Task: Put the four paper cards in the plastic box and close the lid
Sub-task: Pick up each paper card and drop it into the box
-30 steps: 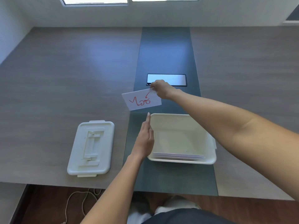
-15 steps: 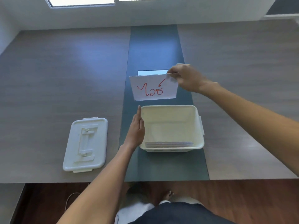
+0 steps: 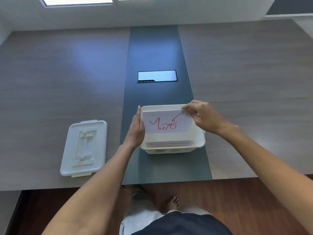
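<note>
The right hand (image 3: 205,118) pinches the light, flexible white paper card with red writing (image 3: 166,122) by its far-right corner over the white plastic box (image 3: 199,141), while the left hand (image 3: 136,131), flat with fingers together, apparently steadies its left edge.

We extend both forearms forward. Our left hand (image 3: 135,131) stands flat on edge, fingers straight; our right hand (image 3: 204,117) pinches, thumb against fingertips.
</note>
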Demonstrator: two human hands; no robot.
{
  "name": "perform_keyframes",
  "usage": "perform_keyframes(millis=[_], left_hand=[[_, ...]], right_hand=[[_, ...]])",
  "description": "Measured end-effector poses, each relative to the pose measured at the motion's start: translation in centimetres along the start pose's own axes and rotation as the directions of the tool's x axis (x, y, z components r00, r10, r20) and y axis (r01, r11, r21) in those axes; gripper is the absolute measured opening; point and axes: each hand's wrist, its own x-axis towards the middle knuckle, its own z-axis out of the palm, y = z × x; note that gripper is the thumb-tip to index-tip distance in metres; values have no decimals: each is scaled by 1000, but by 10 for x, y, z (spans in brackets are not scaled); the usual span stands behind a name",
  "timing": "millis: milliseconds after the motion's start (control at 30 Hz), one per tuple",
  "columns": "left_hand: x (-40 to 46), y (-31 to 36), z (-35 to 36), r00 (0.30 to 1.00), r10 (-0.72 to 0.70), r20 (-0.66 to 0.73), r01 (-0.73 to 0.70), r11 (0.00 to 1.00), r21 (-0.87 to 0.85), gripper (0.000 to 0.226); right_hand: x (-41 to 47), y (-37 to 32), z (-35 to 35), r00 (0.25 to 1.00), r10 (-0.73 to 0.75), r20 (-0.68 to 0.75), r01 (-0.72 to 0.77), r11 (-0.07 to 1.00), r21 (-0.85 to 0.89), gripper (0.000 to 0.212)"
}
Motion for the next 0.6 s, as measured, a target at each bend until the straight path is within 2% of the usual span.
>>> perform_keyframes(millis=[200, 433, 600], left_hand=[[-7, 9, -1, 1000, -31, 0, 31, 998, -49, 52], [-5, 5, -1, 1000, -13, -7, 13, 998, -56, 52], [-2, 0, 0, 1000, -11, -6, 11, 998, -54, 54]], right_hand=[[-14, 8, 33, 986, 98, 133, -99, 995, 2, 29], [-26, 17, 43, 967, 158, 199, -168, 985, 34, 31], [-30, 22, 44, 895, 183, 407, -206, 979, 13, 33]])
